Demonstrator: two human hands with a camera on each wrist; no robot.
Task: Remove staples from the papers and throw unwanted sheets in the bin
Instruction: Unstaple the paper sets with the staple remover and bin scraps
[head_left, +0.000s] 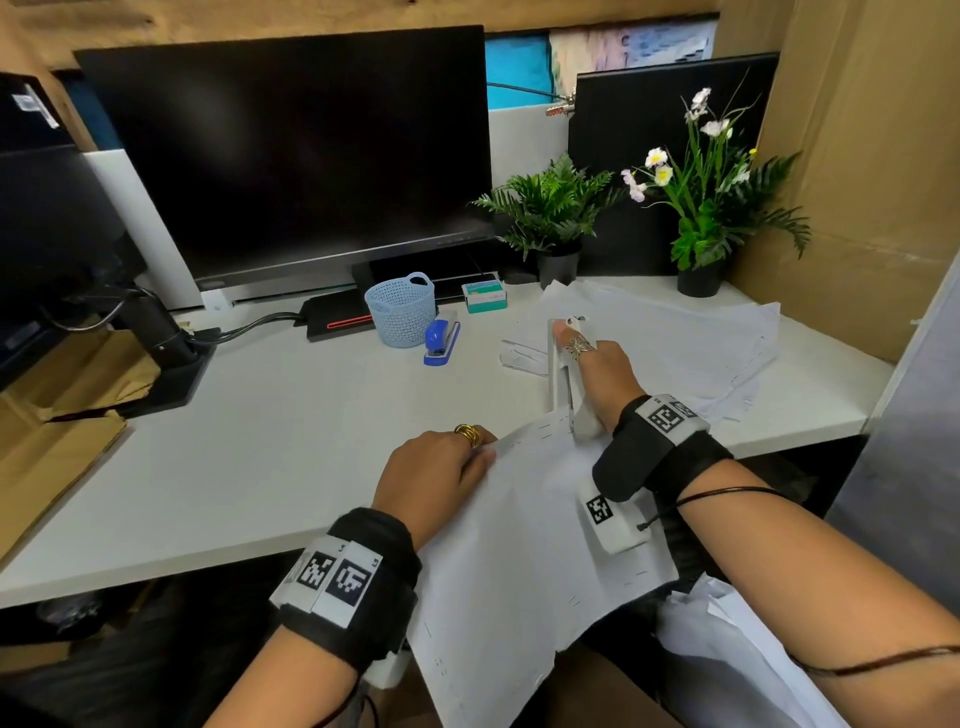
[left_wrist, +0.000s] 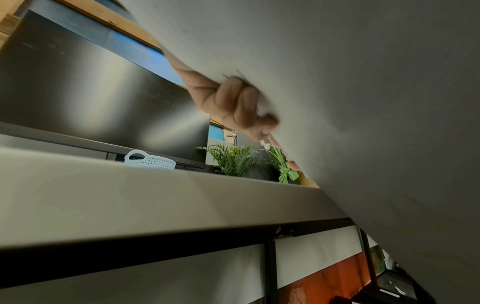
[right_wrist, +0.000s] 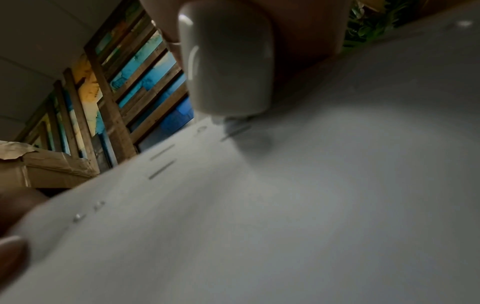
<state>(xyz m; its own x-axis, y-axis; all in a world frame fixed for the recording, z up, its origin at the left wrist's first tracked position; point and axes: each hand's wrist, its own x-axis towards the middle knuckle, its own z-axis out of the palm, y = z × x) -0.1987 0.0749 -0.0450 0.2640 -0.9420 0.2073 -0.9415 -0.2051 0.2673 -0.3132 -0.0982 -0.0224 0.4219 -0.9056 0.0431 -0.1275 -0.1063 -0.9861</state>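
Currently: stapled sheets (head_left: 519, 525) overhang the near edge of the desk (head_left: 260, 441). Left hand (head_left: 436, 470) pinches their far-left edge; right hand (head_left: 605, 374) grasps a white staple remover (head_left: 560, 374), its tip at a staple (right_wrist: 235, 131).

Risk: paper may tear if levered too hard against the left-hand pull.

Obscured: right fingers, remover tip blurred, bin not identifiable; loose papers (head_left: 675, 332) lie far right.
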